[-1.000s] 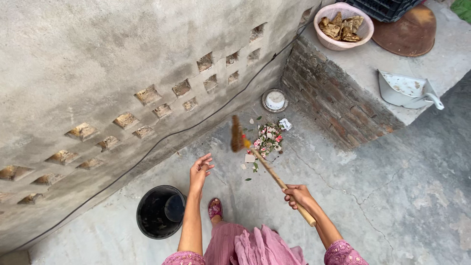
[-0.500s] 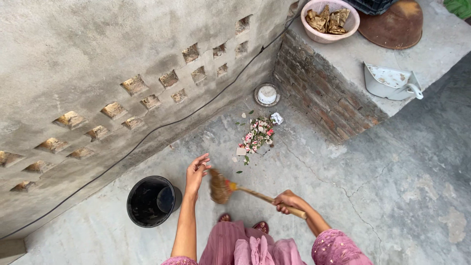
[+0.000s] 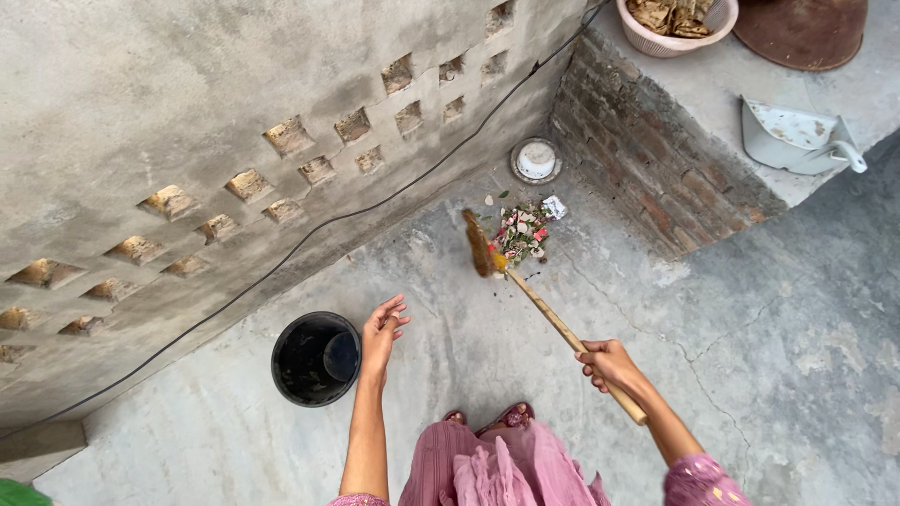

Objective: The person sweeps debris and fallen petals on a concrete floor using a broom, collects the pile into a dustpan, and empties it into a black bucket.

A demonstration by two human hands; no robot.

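1. At the bottom edge, pink clothing (image 3: pixel 506 464) hangs over two sandalled feet (image 3: pixel 487 417) standing on the grey concrete floor (image 3: pixel 750 309).
2. The right hand (image 3: pixel 609 364) is closed around the wooden handle of a broom (image 3: pixel 544 305), gripping near its back end, with a short stub of handle sticking out behind the fist.
3. The left hand (image 3: pixel 382 330) holds nothing; its fingers are spread wide and it hangs in the air just beside a black bucket (image 3: pixel 316 358) that stands on the floor.
4. The handle runs up and away from the right fist; the bristle head (image 3: pixel 478 242) is well ahead of the grip, at the edge of a small litter pile (image 3: pixel 523 232) of petals and scraps.
5. Beyond the pile, a round white lid (image 3: pixel 536 160) lies in the corner where a concrete lattice wall (image 3: pixel 234 112) meets a brick ledge (image 3: pixel 656 169). A black cable (image 3: pixel 309 239) runs along the wall.
6. On top of the ledge sit a white dustpan (image 3: pixel 792 136), a pink basin (image 3: pixel 675 23) of dry leaves and a brown round pan (image 3: pixel 802 28).
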